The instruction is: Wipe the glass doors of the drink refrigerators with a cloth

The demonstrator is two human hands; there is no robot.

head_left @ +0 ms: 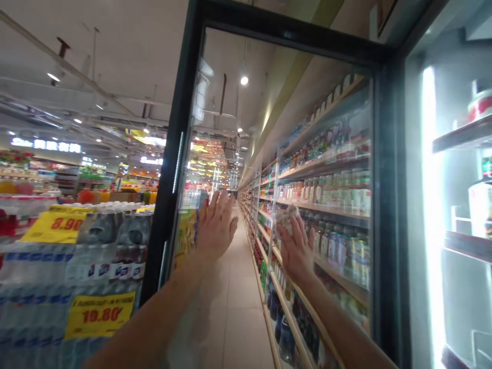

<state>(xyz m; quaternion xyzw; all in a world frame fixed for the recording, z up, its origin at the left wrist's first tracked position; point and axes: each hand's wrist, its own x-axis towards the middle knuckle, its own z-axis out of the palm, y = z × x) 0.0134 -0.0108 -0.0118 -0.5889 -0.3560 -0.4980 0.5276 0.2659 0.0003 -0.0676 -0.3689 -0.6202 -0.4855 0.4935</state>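
An open glass fridge door (pixel 238 246) with a black frame stands before me. My left hand (pixel 217 225) is raised at the left half of the pane, palm toward the glass, fingers stretched and holding nothing. Over the right half, my right hand (pixel 295 248) has a crumpled pale cloth (pixel 286 218) under its fingers, pressed toward the glass. Part of the cloth is hidden behind the fingers. Whether the left palm touches the pane I cannot tell.
To the right is the lit fridge interior (pixel 430 215) with shelves of goods. Left of the door, packs of bottled water (pixel 34 277) are stacked, with yellow price signs (pixel 100 315) on them. Shelves of bottles (pixel 326 192) and a tiled aisle floor show in the pane.
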